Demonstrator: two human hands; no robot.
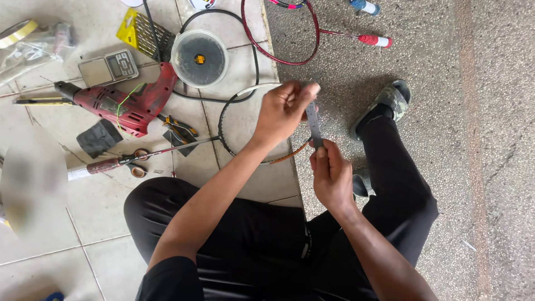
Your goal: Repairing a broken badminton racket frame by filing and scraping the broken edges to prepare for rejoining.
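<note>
at far left a blurred pale shape [30, 184] cannot be made out. a red power drill [125, 103] lies on the tiles beside a round lidded tub [199, 57]. the unstrung racket frame [237, 103] rests on the floor, its far rim hidden behind the left hand [284, 111], which curls down from a bent wrist, fingers pinching the top of a thin steel ruler [315, 127]. the right hand [331, 175] grips the ruler's lower end, thumb upward.

Tiled floor [245, 184], red drill [125, 103], round tub [199, 57], scissors [136, 163], pocket scale [108, 67]
</note>
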